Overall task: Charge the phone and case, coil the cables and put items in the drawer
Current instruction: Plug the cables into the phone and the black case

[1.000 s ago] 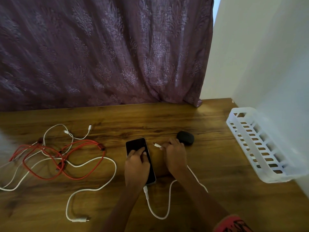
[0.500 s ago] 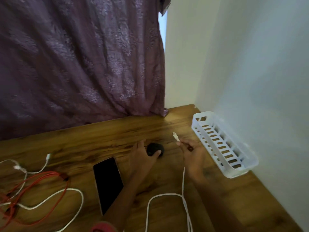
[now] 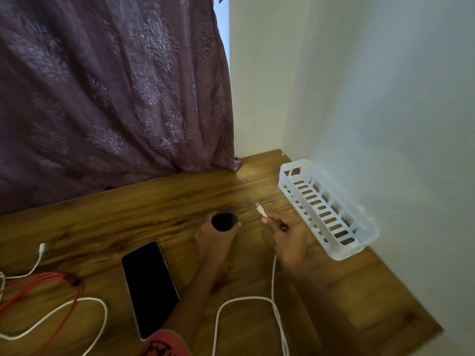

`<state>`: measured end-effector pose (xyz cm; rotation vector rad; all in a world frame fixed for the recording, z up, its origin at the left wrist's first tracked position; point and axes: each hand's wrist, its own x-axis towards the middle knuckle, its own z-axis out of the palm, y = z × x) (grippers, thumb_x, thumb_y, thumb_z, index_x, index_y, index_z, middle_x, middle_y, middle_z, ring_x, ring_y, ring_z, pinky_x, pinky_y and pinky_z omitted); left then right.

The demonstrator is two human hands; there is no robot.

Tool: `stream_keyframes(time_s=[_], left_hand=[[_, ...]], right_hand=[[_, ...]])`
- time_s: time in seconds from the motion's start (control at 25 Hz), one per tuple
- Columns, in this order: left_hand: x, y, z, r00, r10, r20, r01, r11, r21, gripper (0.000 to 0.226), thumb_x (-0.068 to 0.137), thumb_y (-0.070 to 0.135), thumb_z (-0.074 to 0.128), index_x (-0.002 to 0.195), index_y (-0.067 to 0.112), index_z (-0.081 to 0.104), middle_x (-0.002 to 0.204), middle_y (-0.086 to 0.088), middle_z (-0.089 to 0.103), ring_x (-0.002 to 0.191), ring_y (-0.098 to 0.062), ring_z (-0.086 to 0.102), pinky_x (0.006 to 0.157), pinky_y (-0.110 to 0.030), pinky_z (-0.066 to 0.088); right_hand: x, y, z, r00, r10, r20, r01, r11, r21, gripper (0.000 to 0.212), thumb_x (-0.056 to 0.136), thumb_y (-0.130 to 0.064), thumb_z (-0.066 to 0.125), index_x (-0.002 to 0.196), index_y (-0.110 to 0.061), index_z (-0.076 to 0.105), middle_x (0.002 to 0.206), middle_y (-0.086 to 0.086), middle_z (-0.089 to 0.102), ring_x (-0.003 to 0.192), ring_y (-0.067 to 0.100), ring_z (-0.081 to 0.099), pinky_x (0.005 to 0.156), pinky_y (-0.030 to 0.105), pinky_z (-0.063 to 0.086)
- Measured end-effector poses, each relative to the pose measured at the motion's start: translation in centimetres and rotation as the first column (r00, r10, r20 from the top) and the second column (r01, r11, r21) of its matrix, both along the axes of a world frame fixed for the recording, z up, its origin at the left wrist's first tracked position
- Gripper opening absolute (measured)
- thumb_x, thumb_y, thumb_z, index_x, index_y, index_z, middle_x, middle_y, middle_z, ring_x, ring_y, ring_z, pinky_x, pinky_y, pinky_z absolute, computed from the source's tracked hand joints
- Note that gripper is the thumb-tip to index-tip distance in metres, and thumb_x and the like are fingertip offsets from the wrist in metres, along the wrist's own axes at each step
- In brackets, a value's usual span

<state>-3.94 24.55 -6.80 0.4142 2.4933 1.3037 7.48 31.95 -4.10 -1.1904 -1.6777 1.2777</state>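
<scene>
Black case [image 3: 224,221] is gripped by the left hand [image 3: 216,240], fingers curled round its sides. Can't tell if it's lifted or resting on the surface [image 3: 128,214]. Right hand [image 3: 289,236] pinches the white cable [image 3: 273,278] just behind its plug [image 3: 260,209].

Key relation: plug sits near the case, at its 3 o'clock, with a gap between them, no contact. Plug's long axis points to about 11 o'clock, so it aims past the case, not into it. Case port isn't visible, so I can't say which face has to turn toward the plug.

My read: right hand needs to swing the tip round to 9 o'clock while left hand presents the port.

Phone [image 3: 150,289] lies flat at 7 o'clock of the case, its lower end hidden by the forearm.
</scene>
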Motion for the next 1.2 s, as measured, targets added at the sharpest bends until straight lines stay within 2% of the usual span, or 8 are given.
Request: stream_keyframes(time_s=[0.08,0.2,0.28,0.44,0.6,0.8,0.96,1.2], left_hand=[[0.2,-0.8,1.6,0.947,0.031,0.319,-0.128,0.949,0.287,0.061,0.066,0.041,0.077,0.118,0.014,0.058,0.116,-0.006,0.062,0.106,-0.022,0.058,0.088,-0.037,0.051],[0.2,-2.2,5.7,0.668,-0.253,0.700,-0.464,0.593,0.658,0.035,0.079,0.023,0.066,0.108,0.005,0.057,0.107,-0.015,0.064,0.102,-0.026,0.061,0.081,-0.035,0.057],[-0.2,-3.2,8.2,0.559,-0.443,0.701,-0.550,0.435,0.713,0.040,0.080,0.024,0.063,0.113,0.001,0.056,0.114,-0.019,0.062,0.106,-0.029,0.061,0.079,-0.035,0.057],[-0.4,-4.7,12.6,0.507,-0.577,0.640,-0.568,0.334,0.752,0.057,0.074,0.032,0.068,0.115,-0.005,0.054,0.121,-0.023,0.058,0.110,-0.033,0.060,0.080,-0.037,0.057],[-0.3,-5.4,15.9,0.523,-0.615,0.590,-0.606,0.220,0.765,0.061,0.080,0.035,0.066,0.121,-0.007,0.049,0.121,-0.027,0.057,0.104,-0.040,0.063,0.083,-0.041,0.055],[1.0,-5.6,18.4,0.576,-0.622,0.531,-0.549,0.187,0.815,0.050,0.088,0.035,0.056,0.112,-0.008,0.053,0.111,-0.032,0.061,0.099,-0.040,0.065,0.079,-0.036,0.057],[1.5,-5.6,19.2,0.573,-0.661,0.485,-0.442,0.249,0.862,0.073,0.079,0.044,0.054,0.128,-0.010,0.043,0.126,-0.029,0.055,0.119,-0.033,0.054,0.108,-0.039,0.038],[2.3,-5.9,20.3,0.598,-0.678,0.429,-0.319,0.289,0.902,0.070,0.089,0.051,0.039,0.133,-0.003,0.042,0.117,-0.021,0.063,0.121,-0.026,0.054,0.097,-0.041,0.046]], right_hand=[[0.0,-0.4,0.8,0.999,-0.010,-0.041,0.010,1.000,-0.009,0.019,0.079,-0.015,0.070,0.098,-0.014,0.070,0.081,-0.010,0.065,0.077,-0.004,0.057,0.063,0.008,0.039],[-0.1,-1.1,2.6,0.991,-0.010,-0.135,0.013,1.000,0.017,0.019,0.079,-0.015,0.070,0.097,-0.016,0.070,0.076,-0.018,0.062,0.075,-0.006,0.057,0.058,0.005,0.043],[-0.3,-1.8,4.3,0.980,0.016,-0.196,-0.005,0.998,0.055,0.017,0.078,-0.016,0.070,0.095,-0.018,0.069,0.078,-0.019,0.062,0.077,-0.002,0.059,0.062,0.007,0.045],[-0.9,-3.2,8.0,0.947,0.071,-0.314,-0.029,0.991,0.134,0.016,0.077,-0.015,0.072,0.093,-0.019,0.070,0.083,-0.012,0.068,0.080,0.005,0.064,0.070,0.018,0.052],[-1.5,-4.7,11.8,0.917,0.137,-0.376,-0.047,0.970,0.239,0.017,0.078,-0.014,0.072,0.093,-0.021,0.069,0.079,-0.015,0.066,0.076,-0.005,0.062,0.065,0.003,0.045],[-1.6,-6.8,14.8,0.924,0.188,-0.332,-0.026,0.899,0.438,0.011,0.079,-0.017,0.071,0.089,-0.017,0.073,0.071,-0.016,0.062,0.070,-0.002,0.060,0.060,0.002,0.043],[-2.0,-8.1,16.0,0.941,0.211,-0.266,-0.042,0.850,0.526,0.009,0.080,-0.018,0.069,0.083,-0.011,0.074,0.067,-0.006,0.062,0.062,0.005,0.058,0.057,0.009,0.044],[-1.6,-8.6,16.5,0.950,0.216,-0.224,-0.065,0.842,0.536,0.010,0.079,-0.018,0.070,0.080,-0.008,0.072,0.067,-0.002,0.061,0.058,0.006,0.053,0.057,0.014,0.040]])
